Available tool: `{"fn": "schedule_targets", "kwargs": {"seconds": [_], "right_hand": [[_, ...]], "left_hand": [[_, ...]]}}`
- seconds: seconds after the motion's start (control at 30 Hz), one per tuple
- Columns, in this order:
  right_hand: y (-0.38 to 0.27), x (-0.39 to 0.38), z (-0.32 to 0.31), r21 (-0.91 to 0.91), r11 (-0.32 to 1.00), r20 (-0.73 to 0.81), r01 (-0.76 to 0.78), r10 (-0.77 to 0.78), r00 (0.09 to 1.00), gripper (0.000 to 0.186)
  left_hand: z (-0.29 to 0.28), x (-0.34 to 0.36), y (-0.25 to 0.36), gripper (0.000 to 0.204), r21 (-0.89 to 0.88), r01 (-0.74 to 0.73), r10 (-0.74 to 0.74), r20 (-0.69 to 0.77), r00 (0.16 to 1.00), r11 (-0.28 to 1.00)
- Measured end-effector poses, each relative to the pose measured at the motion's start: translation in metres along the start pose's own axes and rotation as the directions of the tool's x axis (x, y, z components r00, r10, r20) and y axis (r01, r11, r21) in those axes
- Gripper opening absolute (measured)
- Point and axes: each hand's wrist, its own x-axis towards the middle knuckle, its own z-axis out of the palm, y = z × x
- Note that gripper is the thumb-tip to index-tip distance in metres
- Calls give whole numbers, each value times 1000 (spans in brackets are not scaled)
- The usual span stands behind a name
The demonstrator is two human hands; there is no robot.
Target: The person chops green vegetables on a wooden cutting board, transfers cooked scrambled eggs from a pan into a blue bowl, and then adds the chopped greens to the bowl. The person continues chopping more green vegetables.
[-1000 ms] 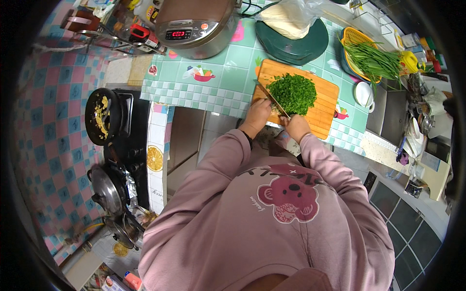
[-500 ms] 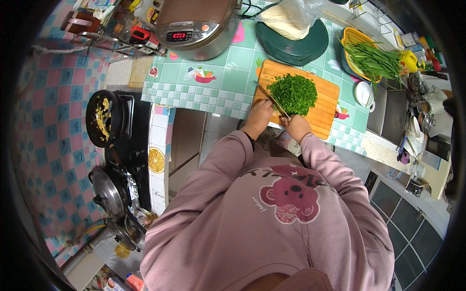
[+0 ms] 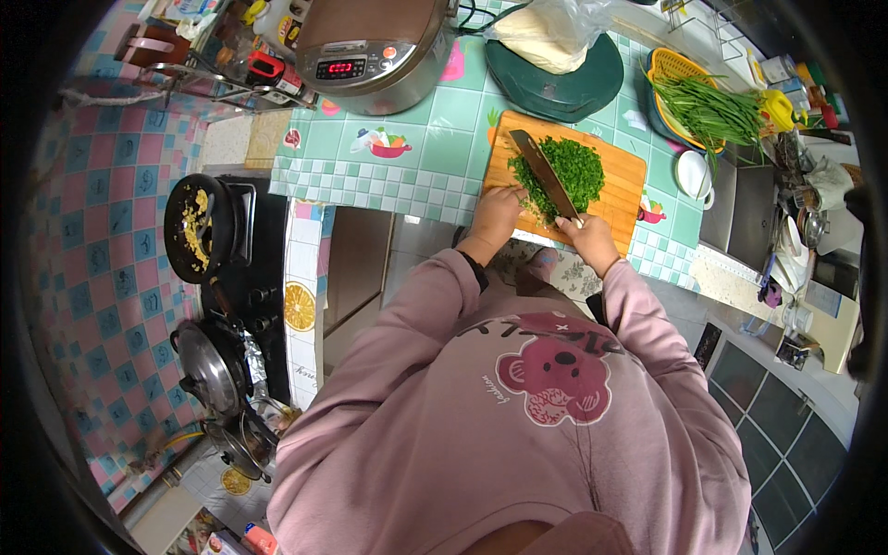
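Fingers bent, our left hand (image 3: 498,213) is touching wood (image 3: 622,190). Our right hand (image 3: 594,239) is gripping a flat-bladed knife (image 3: 546,174) over minced greens (image 3: 584,169).

Deep grn on chopped greens (image 3: 581,171) beyond R fingers (image 3: 571,225); dk brown-grey on knife blade (image 3: 544,173) just ahead; orange-tan on board (image 3: 624,180) nr L fingers (image 3: 504,194); mint/wht checks on cloth (image 3: 398,190) further left.

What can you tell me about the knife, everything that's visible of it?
The knife has a long, broad, dark blade that looks like metal. The right hand grips its near end, hiding most of the handle; a small pale part shows there. The blade slants away toward the upper left, its broad side showing, across the chopped greens on the wooden cutting board. Whether its edge touches the board is unclear.
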Motion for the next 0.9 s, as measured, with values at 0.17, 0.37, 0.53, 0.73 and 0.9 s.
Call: {"fn": "schedule_targets", "kwargs": {"seconds": [0.17, 0.37, 0.53, 0.73, 0.9], "right_hand": [[-8, -11, 0, -210, 976, 55, 53, -42, 998, 44], [-12, -15, 15, -210, 971, 80, 112, -97, 992, 42], [-4, -6, 34, -307, 944, 58, 117, -105, 993, 41], [7, 15, 44, -233, 965, 51, 120, -111, 993, 37], [8, 12, 26, -111, 994, 101, 24, -13, 995, 42]], "left_hand": [[-22, -6, 1, 30, 26, 41, -38, -121, 992, 999], [-8, -6, -2, 12, 130, 150, -144, -56, 988, 980], [7, -7, -9, 5, 186, 139, -130, -58, 990, 973], [13, -12, -7, 6, 243, 112, -102, -55, 993, 964], [11, -8, -2, 6, 249, 131, -111, -94, 989, 960]]}}
